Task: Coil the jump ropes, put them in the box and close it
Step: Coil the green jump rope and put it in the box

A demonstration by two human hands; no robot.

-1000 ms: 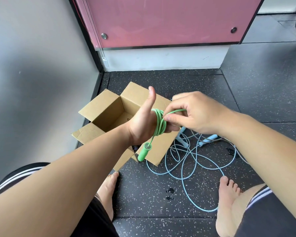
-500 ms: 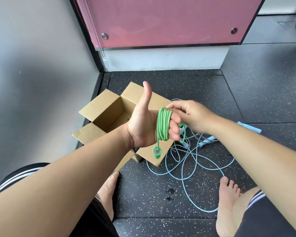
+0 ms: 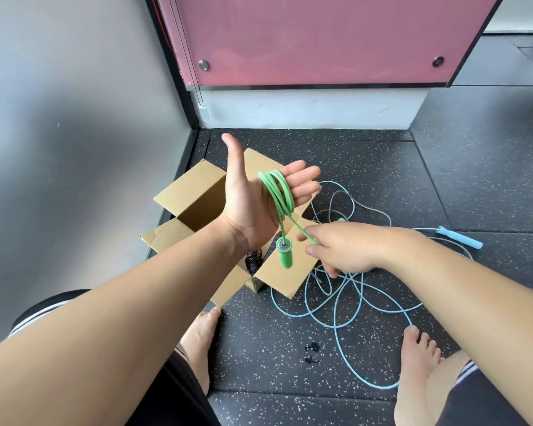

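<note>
The task is somewhere in its middle part. The box [image 3: 194,187] stands open on the floor [image 3: 382,167], all flaps out, and a dark rope [image 3: 253,261] lies already inside it, as a small bundle.

The green rope [image 3: 277,192] is in work now. The left hand [image 3: 250,207] is held over the box, palm up, with fingers straight and thumb up, and several green turns go around the palm. One green handle [image 3: 285,256] hangs under the wrist. The right hand [image 3: 345,249] is lower and near it, with fingers curled; it pinches the free green strand, which runs tight from the coil. How much green rope is left behind this hand cannot be told, but it seems little.

The blue rope [image 3: 336,305] lies loose on the floor, right of the box, in wide loops, with its blue grip [image 3: 459,238] well apart. A greyish cord seems to be mixed among it.

So what is left, probably: finish the green coil, drop it into the box, coil the blue rope, put it in, and close the flaps.
</note>
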